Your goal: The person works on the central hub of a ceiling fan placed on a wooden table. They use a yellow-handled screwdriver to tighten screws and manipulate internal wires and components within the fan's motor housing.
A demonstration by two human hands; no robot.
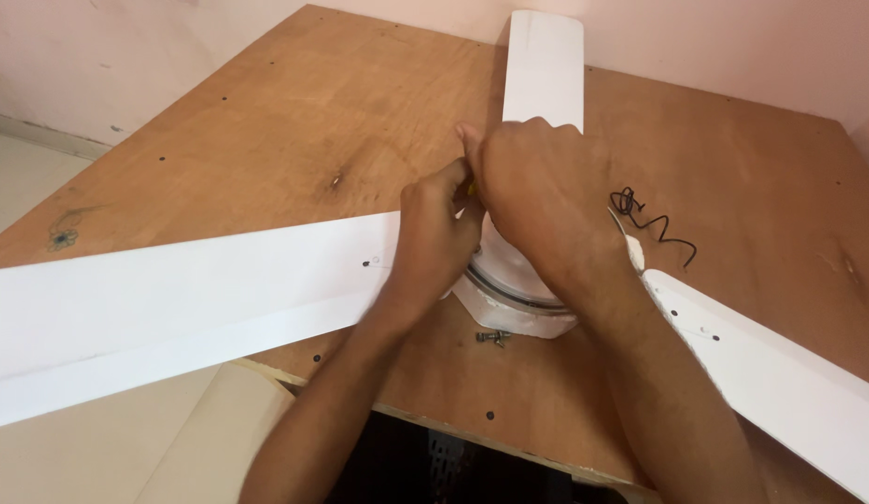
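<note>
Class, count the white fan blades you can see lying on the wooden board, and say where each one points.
3. One fan blade runs left, one points away toward the wall, one runs lower right. The hands cover the hub, but no fourth blade shows.

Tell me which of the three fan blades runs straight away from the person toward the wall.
The far blade, rising past the right hand; the other two blades spread toward the near left and right.
</note>
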